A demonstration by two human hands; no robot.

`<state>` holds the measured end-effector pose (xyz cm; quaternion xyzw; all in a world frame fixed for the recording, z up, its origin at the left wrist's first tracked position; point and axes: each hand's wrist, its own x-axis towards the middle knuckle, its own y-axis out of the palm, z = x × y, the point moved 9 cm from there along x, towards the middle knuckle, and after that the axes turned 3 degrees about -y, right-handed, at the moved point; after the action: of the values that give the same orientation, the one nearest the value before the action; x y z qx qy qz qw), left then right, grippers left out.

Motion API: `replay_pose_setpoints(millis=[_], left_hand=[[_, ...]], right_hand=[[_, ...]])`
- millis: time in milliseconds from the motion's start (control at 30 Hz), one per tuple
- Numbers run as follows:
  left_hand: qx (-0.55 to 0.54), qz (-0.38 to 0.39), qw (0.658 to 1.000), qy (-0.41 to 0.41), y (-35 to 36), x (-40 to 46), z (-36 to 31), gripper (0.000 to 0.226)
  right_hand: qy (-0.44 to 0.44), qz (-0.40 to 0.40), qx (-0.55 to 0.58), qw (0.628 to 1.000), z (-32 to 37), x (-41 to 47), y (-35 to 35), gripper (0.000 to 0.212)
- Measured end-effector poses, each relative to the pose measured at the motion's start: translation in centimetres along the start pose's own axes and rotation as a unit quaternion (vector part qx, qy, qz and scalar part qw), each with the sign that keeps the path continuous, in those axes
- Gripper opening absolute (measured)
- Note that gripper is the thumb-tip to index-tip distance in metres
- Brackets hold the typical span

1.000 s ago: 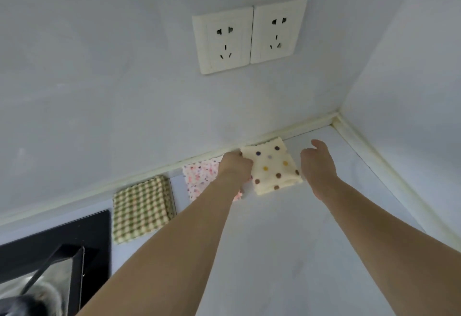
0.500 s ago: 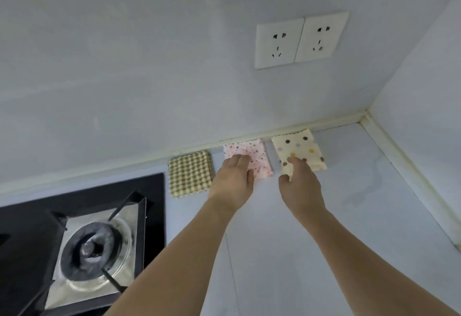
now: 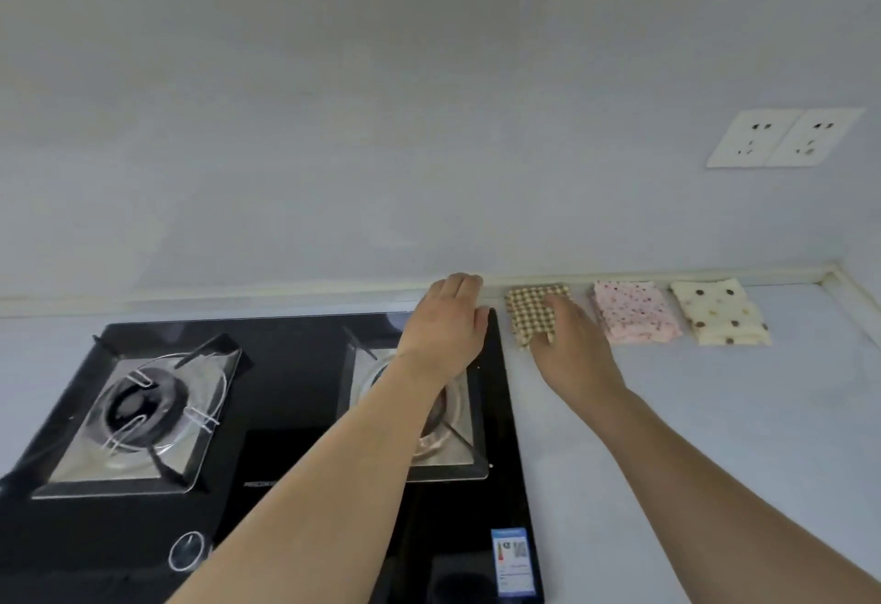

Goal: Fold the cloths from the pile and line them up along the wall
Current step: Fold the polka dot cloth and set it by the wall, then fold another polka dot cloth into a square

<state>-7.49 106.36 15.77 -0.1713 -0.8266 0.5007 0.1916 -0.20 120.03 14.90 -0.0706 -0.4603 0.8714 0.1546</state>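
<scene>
Three folded cloths lie in a row against the wall on the white counter. The green checked cloth is leftmost, the pink speckled cloth sits in the middle, and the cream dotted cloth is at the right. My right hand rests with straight fingers on the checked cloth's right half. My left hand hovers open over the back right corner of the hob, just left of the checked cloth, holding nothing. No pile of cloths is in view.
A black glass gas hob with two burners fills the left of the counter, its right burner partly under my left forearm. A double wall socket sits above the cloths. The side wall meets the counter at the far right.
The view has swung left, revealing the whole hob. My right hand left the dotted cloth and now lies on the checked one. My left hand moved off the pink cloth to the hob's corner.
</scene>
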Motion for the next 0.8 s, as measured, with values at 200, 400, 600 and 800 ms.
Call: replay_pose_setpoints(millis=[200, 400, 600, 800], left_hand=[[0.028, -0.014, 0.999, -0.033, -7.7, -4.3, 9.2, 0.043], [0.042, -0.052, 0.995, -0.078, -13.5, -8.2, 16.5, 0.044], [0.033, -0.058, 0.992, -0.103, -18.5, -12.0, 26.7, 0.043], [0.028, -0.043, 0.989, -0.140, -23.9, -16.2, 39.3, 0.043]], right_hand=[[-0.035, 0.012, -0.002, 0.999, 10.7, -2.0, 3.0, 0.051], [-0.082, 0.047, 0.030, 0.995, 19.1, -2.7, 7.0, 0.049], [-0.095, 0.068, 0.039, 0.992, 28.6, -3.8, 13.9, 0.051], [-0.099, 0.087, 0.043, 0.990, 39.4, -5.3, 22.3, 0.050]])
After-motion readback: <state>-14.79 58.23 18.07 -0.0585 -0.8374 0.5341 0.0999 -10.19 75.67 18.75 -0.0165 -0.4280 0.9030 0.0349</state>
